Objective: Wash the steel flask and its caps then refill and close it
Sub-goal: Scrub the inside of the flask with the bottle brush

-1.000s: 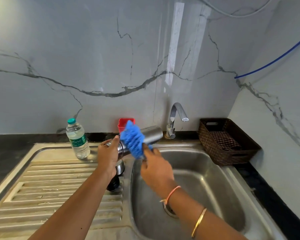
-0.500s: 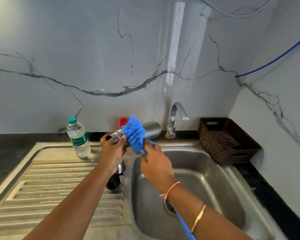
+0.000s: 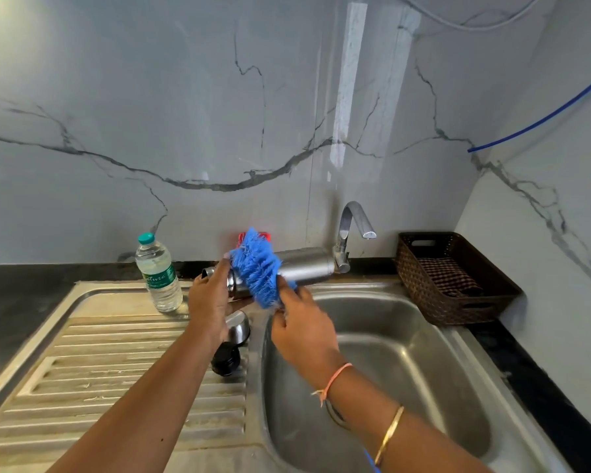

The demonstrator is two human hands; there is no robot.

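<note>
Water bottle [image 3: 158,273] left of flask [image 3: 306,265]

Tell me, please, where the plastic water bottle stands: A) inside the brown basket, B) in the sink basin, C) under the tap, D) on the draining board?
D: the water bottle stands upright on the draining board, left of the steel flask.

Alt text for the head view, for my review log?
A person's left hand holds a steel flask sideways at a sink while the right hand presses a blue brush against it. A steel cap and a black cap lie on the drainboard beside a water bottle.
</note>
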